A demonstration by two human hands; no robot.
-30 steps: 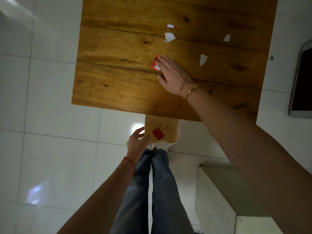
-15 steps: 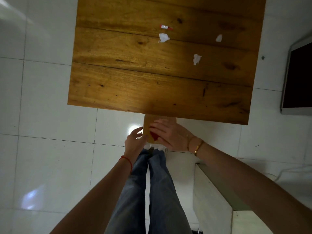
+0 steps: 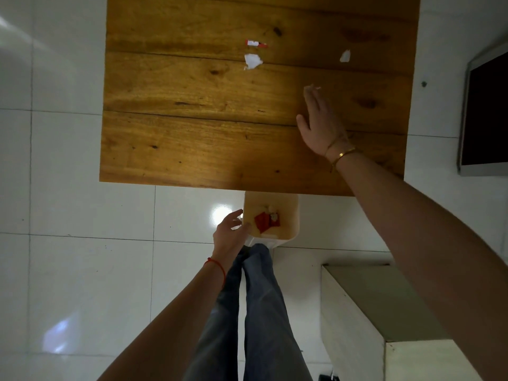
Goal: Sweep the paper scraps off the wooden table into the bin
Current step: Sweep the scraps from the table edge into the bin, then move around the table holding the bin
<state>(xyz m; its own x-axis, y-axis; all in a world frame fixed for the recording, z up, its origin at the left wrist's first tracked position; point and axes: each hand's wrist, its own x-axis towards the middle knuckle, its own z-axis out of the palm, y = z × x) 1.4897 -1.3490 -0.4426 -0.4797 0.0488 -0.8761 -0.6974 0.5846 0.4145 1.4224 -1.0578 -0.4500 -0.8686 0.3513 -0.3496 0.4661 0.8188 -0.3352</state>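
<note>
The step in hand looked to be the next sweep: the right hand lay flat over the desk at centre right of the frame, fingers together and extended toward the top of the picture, palm down, clamped on nothing. A sliver of white showed at its fingertips, most likely a paper scrap partly hidden under them; whether the palm touched the wood could not be told. To do the sweep well, the hand would probably need to stay flat with its edge pressed to the wood, drag the scrap down toward the lower desk edge, and steer it left so it dropped over the bin and not onto the floor tiles.

The bin stood just below the desk's lower edge at mid-frame, its mouth open upward, with red and white scraps already inside. The left hand rested against the bin's left rim, fingers loosely spread, seemingly steadying it.

Three scraps remained in the upper middle of the desk: a red-and-white strip, a white scrap just below it, and a small white scrap well apart to the right. The right forearm stretched from the lower right of the frame, a gold bracelet at the wrist.
</note>
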